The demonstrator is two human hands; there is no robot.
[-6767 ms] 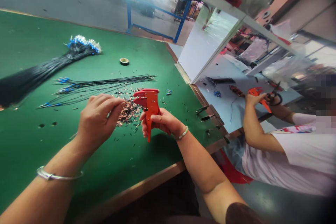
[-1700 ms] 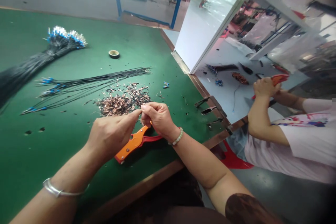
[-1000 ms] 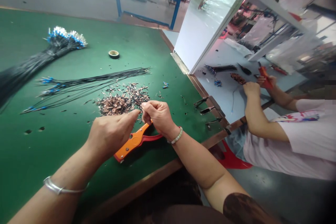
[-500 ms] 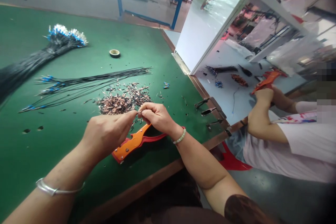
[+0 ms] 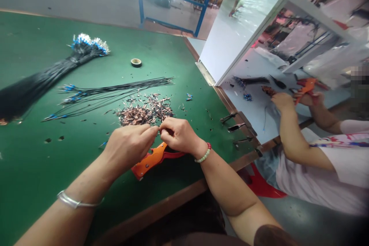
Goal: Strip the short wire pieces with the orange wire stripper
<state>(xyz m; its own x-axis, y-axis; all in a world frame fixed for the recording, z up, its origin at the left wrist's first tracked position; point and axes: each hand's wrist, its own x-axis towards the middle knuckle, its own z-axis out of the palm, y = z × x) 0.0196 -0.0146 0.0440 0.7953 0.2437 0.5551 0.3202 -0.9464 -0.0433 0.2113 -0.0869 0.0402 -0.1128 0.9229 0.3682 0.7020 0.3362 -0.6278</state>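
My left hand (image 5: 129, 147) and my right hand (image 5: 177, 135) meet fingertip to fingertip above the green table (image 5: 34, 161). Both are pinched shut on something small that I cannot make out. Just beyond them lies a heap of small copper terminals (image 5: 144, 112). An orange-red crimping tool (image 5: 151, 159) lies flat on the table under my hands, held by neither. Loose black wires with blue ends (image 5: 109, 91) are spread out behind the heap.
A thick bundle of black wires with blue tips (image 5: 43, 80) lies at the far left, a small tape roll (image 5: 136, 62) behind. To the right a person in a white shirt (image 5: 317, 169) works with an orange tool (image 5: 305, 84) at a white table. Metal clamps (image 5: 236, 123) sit on the table's edge.
The orange crimping tool went from my right hand down onto the table. My two hands came together in a pinch and have stayed so. The neighbour's hands keep shifting.
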